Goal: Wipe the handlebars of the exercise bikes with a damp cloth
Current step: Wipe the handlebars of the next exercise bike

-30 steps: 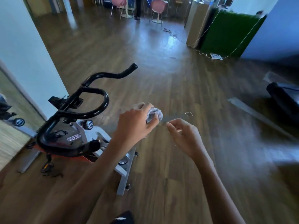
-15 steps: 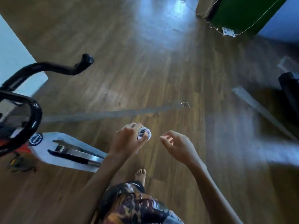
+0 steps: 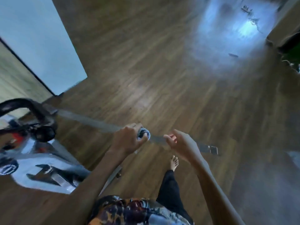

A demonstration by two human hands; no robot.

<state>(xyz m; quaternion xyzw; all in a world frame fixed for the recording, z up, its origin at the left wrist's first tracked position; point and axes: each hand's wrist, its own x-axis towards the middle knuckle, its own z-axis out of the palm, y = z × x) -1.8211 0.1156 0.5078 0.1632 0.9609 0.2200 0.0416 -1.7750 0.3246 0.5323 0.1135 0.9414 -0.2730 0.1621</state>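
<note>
A brown wooden floor (image 3: 146, 70) fills most of the picture, its planks blurred. In the upper right of the frame a pale patch of light (image 3: 233, 30) glares on the boards, with a small tangle of cable (image 3: 251, 17) lying in it. A pale blue wall (image 3: 37, 38) takes up the upper left, ending in a dark edge, with a lighter strip of flooring beyond it at the far left. A grey strip (image 3: 90, 121) runs across the floor from the left toward the lower right, passing under both hands. At the far right edge a brown block and something green show only in part.

The exercise bike (image 3: 42, 169) sits at the left edge, smeared by blur: its black handlebar (image 3: 30, 108) curves in the middle left, and its grey base lies in the lower left, partly hidden by the left forearm.

In the lower middle the left hand (image 3: 128, 140) is clenched around a balled grey cloth (image 3: 143, 135), which pokes out past thumb and fingers. The right hand (image 3: 180, 143) is just beside it, loosely curled and grasping nothing. Neither hand touches the handlebar, which is well apart to the left. Below them a bare foot (image 3: 174, 163), a dark trouser leg and a patterned shirt (image 3: 129, 210) show at the bottom.
</note>
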